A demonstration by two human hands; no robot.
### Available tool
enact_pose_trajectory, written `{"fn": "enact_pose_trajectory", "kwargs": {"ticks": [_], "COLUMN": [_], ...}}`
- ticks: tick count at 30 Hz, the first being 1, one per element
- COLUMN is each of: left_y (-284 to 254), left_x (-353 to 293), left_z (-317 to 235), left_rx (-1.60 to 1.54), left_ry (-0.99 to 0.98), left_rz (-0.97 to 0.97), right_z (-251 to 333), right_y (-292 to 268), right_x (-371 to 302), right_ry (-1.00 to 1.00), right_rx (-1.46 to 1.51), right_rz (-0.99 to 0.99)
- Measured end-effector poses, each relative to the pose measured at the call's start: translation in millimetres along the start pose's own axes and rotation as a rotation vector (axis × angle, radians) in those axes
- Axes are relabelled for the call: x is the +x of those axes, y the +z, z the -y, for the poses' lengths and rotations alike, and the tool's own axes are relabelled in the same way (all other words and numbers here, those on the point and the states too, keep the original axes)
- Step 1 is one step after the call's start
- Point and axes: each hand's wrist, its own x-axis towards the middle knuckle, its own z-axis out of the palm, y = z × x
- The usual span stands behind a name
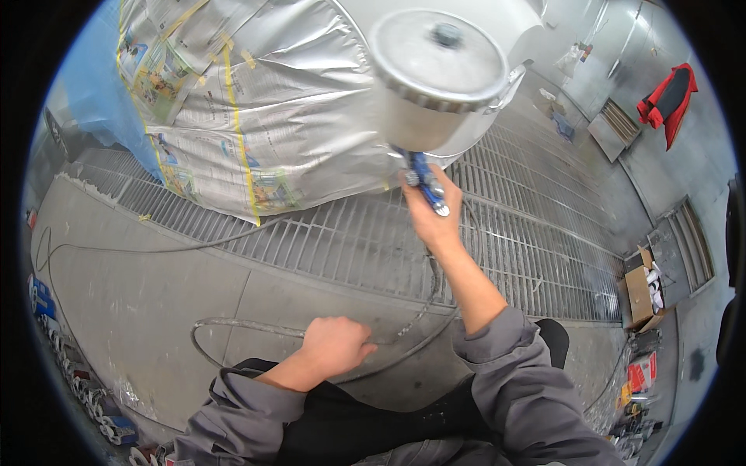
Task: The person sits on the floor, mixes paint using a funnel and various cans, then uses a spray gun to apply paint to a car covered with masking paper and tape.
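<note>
My right hand [433, 213] is wrapped round the handle of a spray gun [423, 180], blue and silver, raised in front of me. On top of the gun sits a large, lidded metal paint cup [439, 70], close to a silver-white car body panel [489, 116]. Sheets of newspaper [295, 116], joined with yellow tape, cover the panel's left side. Low in front of my lap, my left hand [334, 348] is closed round a grey air hose [249, 324]. The hose loops out to its left and comes out again on its right, towards the gun.
Metal floor grating [536, 233] runs under the car, with a concrete strip [140, 279] nearer me. Blue film [101, 85] hangs at the far left. An open cardboard box [641, 291] stands by the right wall, where a red garment [670, 105] hangs. Cans [97, 404] line the left edge.
</note>
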Motion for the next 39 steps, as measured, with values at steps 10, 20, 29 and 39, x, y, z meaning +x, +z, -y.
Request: {"fn": "enact_pose_trajectory", "kwargs": {"ticks": [10,20,29,39], "left_y": [-1,-3,1,2], "left_x": [3,22,15,18], "left_z": [-8,-20,-13,-22], "left_rx": [-0.056,-0.002,-0.004,-0.047], "left_ry": [-0.007,0.08,0.01,-0.042], "left_rz": [-0.018,-0.067,-0.069,-0.088], "right_z": [-55,-106,-70,-94], "right_y": [-32,-155,-16,-13], "right_x": [2,-9,-30,-16], "right_ry": [0.206,0.196,0.079,0.202], "right_rx": [0.187,0.111,-0.061,0.205], "right_rz": [-0.007,-0.526,-0.142,0.075]}}
